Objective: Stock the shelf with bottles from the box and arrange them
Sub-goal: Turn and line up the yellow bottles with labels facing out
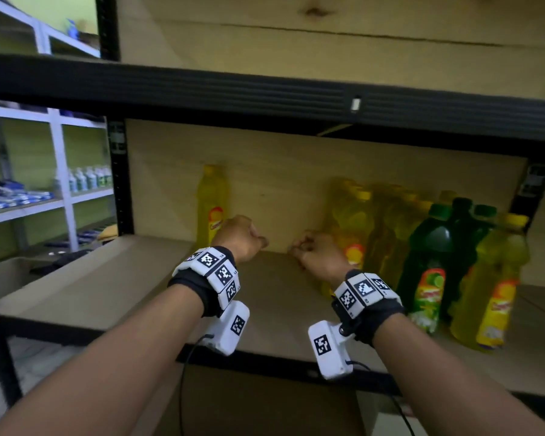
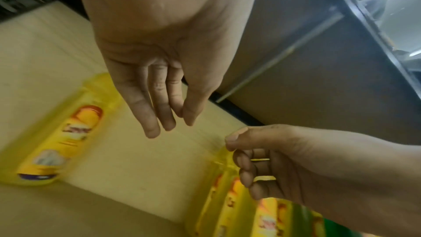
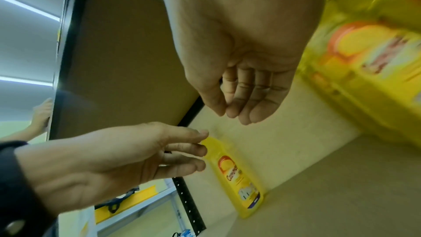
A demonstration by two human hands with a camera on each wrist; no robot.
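Observation:
A lone yellow bottle (image 1: pixel 211 206) stands upright at the back of the brown shelf board (image 1: pixel 280 309). My left hand (image 1: pixel 246 237) hovers just in front of it, fingers relaxed and empty. My right hand (image 1: pixel 309 250) hangs beside it, loosely curled, holding nothing. To its right stands a cluster of yellow bottles (image 1: pixel 359 228) and green bottles (image 1: pixel 431 253). The left wrist view shows the left fingers (image 2: pixel 159 114) hanging straight, apart from the lone bottle (image 2: pixel 61 136). In the right wrist view the right fingers (image 3: pixel 241 104) are empty, with the cluster (image 3: pixel 369 57) close by.
A black beam (image 1: pixel 265 89) of the upper shelf runs overhead, and a black upright (image 1: pixel 118 177) bounds the bay on the left. White shelving (image 1: pixel 60 184) with small goods stands further left. Bare board lies between the lone bottle and the cluster.

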